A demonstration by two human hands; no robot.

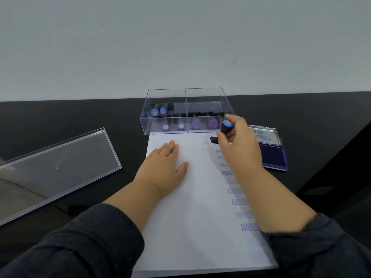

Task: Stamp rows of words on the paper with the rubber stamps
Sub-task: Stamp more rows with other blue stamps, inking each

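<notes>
Centrally, the left hand [163, 163] lies spread flat, pinning the paper [192, 227], so the right hand [237, 145], fingers curled round the stamp [225, 128], prints cleanly.

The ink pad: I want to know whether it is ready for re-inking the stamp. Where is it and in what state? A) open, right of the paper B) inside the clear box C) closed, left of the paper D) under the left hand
A: the ink pad lies with its lid up and its blue surface bared, on the table just right of the paper, beside the right hand.
</notes>
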